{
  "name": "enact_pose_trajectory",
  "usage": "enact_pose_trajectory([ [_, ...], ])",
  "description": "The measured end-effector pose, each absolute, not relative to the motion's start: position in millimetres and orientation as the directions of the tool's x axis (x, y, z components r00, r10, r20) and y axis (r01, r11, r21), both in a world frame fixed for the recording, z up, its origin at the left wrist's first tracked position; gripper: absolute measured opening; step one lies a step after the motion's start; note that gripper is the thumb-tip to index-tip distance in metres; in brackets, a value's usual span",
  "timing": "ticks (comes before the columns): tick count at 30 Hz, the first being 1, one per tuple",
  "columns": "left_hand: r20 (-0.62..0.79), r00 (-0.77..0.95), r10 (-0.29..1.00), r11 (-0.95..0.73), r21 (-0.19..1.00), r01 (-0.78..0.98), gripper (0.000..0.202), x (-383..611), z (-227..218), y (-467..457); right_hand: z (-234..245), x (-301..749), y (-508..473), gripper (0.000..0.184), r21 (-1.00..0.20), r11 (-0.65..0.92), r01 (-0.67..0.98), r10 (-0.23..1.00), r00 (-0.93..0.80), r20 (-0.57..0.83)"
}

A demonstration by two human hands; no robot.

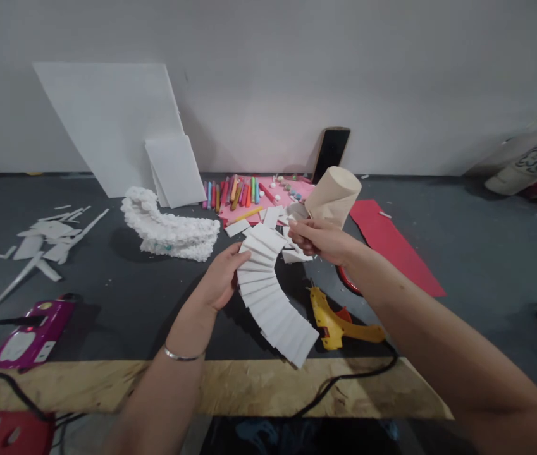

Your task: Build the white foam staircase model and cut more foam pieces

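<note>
My left hand grips the left edge of a curved staircase of white foam strips, held above the dark table. My right hand is closed round the narrow lower end of a beige paper cone, holding it tilted by the staircase's top step. A silver bangle sits on my left wrist. Loose white foam pieces lie just under my right hand.
A yellow glue gun lies below the staircase, its black cord running over the wooden table edge. A lumpy white foam shape, white boards, markers on pink paper, a phone, red paper, foam scraps and a magenta device surround them.
</note>
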State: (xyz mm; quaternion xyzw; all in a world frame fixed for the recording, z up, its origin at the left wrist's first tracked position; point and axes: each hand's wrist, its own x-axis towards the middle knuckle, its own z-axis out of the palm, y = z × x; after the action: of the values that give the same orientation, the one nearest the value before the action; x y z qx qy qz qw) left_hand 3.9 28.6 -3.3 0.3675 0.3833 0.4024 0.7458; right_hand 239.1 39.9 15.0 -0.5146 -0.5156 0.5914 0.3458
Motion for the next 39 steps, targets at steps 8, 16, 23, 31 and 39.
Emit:
enact_pose_trajectory([
  [8, -0.308, 0.349, 0.885, 0.421, 0.849, -0.319, 0.034, 5.4, -1.4, 28.8, 6.8, 265.6, 11.0, 0.013, -0.547, 0.035, 0.837, 0.999, -0.037, 0.008],
  [16, -0.323, 0.284, 0.903, 0.402, 0.868, -0.292, 0.034, 1.9, -11.8, 36.9, 12.5, 286.0, -40.1, 0.015, -0.426, 0.094, 0.9, 0.993, -0.116, -0.027],
  [23, -0.327, 0.292, 0.899, 0.411, 0.861, -0.299, 0.03, 3.6, -12.1, 36.6, 16.1, 292.6, -65.5, 0.012, -0.416, 0.184, 0.891, 0.977, -0.213, -0.025],
  [31, -0.33, 0.336, 0.882, 0.434, 0.846, -0.31, 0.026, 2.5, -13.0, 37.3, 21.7, 272.7, -37.8, 0.015, -0.588, 0.147, 0.795, 0.989, -0.114, 0.093],
  [39, -0.314, 0.314, 0.896, 0.409, 0.858, -0.309, 0.029, 4.2, -7.2, 36.2, 3.8, 214.1, 9.1, 0.045, -0.738, 0.161, 0.655, 0.975, -0.223, 0.014],
])
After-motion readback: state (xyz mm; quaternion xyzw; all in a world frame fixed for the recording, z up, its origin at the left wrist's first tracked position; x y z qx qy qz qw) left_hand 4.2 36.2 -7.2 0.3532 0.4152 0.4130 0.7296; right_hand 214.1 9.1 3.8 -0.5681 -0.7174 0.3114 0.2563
